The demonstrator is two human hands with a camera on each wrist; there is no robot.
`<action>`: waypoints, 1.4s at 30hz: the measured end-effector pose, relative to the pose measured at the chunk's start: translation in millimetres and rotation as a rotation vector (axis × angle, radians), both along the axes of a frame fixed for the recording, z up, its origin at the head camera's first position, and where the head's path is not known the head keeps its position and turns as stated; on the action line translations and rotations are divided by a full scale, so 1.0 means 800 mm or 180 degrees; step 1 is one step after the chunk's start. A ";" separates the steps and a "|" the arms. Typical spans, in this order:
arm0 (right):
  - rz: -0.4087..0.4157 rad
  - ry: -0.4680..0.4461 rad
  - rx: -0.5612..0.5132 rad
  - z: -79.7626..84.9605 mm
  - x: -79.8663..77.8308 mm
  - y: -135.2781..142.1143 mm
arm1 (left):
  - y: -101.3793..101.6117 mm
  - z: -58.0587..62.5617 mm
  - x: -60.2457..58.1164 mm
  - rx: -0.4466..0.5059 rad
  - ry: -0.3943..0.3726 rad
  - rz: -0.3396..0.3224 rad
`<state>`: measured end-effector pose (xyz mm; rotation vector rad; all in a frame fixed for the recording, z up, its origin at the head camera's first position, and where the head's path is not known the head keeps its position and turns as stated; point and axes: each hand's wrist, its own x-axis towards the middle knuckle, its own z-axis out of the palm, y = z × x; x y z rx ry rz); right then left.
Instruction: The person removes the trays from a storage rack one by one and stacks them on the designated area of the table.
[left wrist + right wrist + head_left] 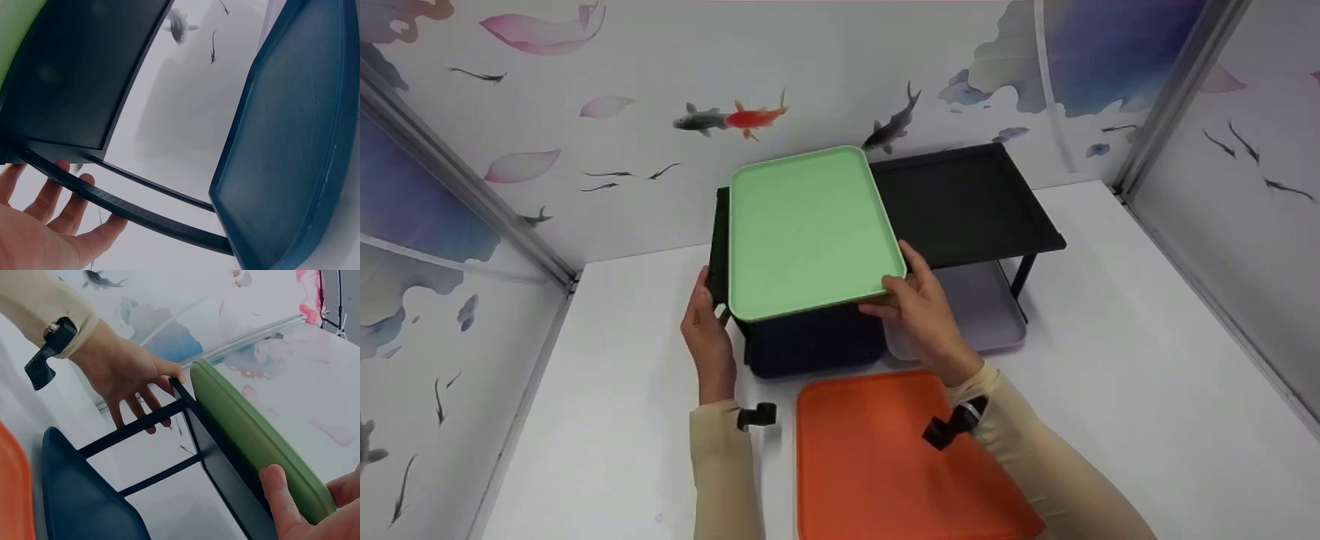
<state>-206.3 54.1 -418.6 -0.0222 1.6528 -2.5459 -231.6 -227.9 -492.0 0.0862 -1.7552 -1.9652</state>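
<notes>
A light green tray (pixel 814 232) lies over the left part of a black rack's top (pixel 967 202). At the tray's near right corner, my right hand (pixel 922 315) pinches its rim. Seen from the right wrist, the green tray (pixel 253 433) runs close along the rack top; whether they touch all along cannot be told. My left hand (pixel 709 349) touches the rack's left near corner. Its fingers lie loosely spread beside the rack's leg (pixel 140 214). Under the left side sits a dark blue tray (pixel 817 345), partly hidden by the green one.
A lavender tray (pixel 982 307) is under the rack's right side. In front, an orange tray (pixel 885 450) lies on the white table (pixel 1147 360), partly covered by my right forearm. Painted wall panels (pixel 825 67) enclose the table at the back and sides.
</notes>
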 end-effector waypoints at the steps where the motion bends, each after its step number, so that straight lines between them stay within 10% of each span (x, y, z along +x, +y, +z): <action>1: -0.0023 -0.0004 0.0015 0.000 0.000 0.004 | 0.000 0.000 0.000 0.0021 0.0007 -0.0001; 42: -0.1029 0.0014 -0.0279 -0.006 0.022 0.167 | 0.000 -0.001 0.000 -0.0065 0.0022 0.0017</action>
